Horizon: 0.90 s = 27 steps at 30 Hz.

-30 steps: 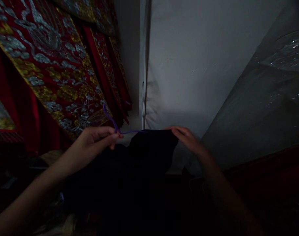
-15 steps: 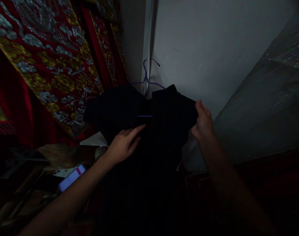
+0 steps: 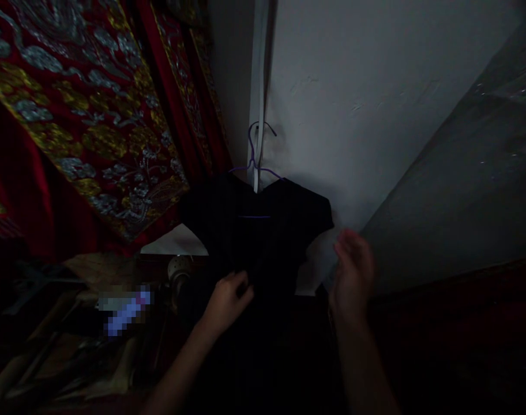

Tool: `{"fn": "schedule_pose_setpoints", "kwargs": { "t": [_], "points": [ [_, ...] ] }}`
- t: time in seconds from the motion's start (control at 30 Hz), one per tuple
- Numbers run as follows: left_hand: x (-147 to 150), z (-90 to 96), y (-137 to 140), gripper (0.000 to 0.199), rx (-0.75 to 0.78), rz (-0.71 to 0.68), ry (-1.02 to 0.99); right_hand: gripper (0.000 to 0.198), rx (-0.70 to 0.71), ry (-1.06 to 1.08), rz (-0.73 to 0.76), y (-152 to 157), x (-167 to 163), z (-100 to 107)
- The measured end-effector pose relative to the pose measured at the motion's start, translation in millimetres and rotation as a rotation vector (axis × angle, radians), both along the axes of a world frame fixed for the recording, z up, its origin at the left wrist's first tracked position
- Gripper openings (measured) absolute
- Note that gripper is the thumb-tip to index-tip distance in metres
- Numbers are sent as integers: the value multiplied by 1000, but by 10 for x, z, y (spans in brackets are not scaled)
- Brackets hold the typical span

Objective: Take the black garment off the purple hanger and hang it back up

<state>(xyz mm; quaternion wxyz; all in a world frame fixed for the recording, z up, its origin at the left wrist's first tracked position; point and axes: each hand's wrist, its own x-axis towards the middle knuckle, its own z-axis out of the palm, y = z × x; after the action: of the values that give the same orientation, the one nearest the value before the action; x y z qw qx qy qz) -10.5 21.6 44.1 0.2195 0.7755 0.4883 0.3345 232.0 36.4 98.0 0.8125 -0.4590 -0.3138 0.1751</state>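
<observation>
A dark, short-sleeved garment [image 3: 267, 253] hangs on a purple hanger [image 3: 253, 161], whose bar shows across the neck opening. My left hand [image 3: 229, 297] is at the front of the garment below the neckline, its fingers curled in and seeming to pinch the cloth. My right hand [image 3: 353, 274] is just below and to the right of the right sleeve, apart from it. Its fingers are loosely bent, slightly blurred, with nothing in them. Darkness hides the lower part of the garment.
Red cloth [image 3: 116, 115] with gold and silver embroidery hangs at the left. Behind is a pale wall [image 3: 353, 75] with a vertical strip [image 3: 259, 69]. A lit phone [image 3: 127, 314] lies among clutter at lower left. A greyish sheet [image 3: 470, 190] covers the right side.
My right hand has let go of the right sleeve and moved down. My left hand has dropped from the neckline, its pointing finger now curled. The garment sits lower in view, its sleeve hanging free.
</observation>
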Motion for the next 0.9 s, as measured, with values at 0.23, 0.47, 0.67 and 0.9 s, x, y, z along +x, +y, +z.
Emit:
{"fn": "schedule_pose_setpoints", "kwargs": {
  "t": [0.23, 0.47, 0.67, 0.9],
  "points": [
    [355, -145, -352, 37, -17, 40, -510, 34, -485, -121, 794, -735, -649, -581],
    [507, -266, -516, 73, 0, 149, -738, 24, -495, -425, 731, -603, -613, -450],
    [647, -302, -571, 67, 27, 283, -876, 22, -471, -412, 624, -680, -730, -520],
    [634, -416, -589, 50, 131, 320, -790, 23, -423, -343, 664, -658, -745, -613]
  ]
}}
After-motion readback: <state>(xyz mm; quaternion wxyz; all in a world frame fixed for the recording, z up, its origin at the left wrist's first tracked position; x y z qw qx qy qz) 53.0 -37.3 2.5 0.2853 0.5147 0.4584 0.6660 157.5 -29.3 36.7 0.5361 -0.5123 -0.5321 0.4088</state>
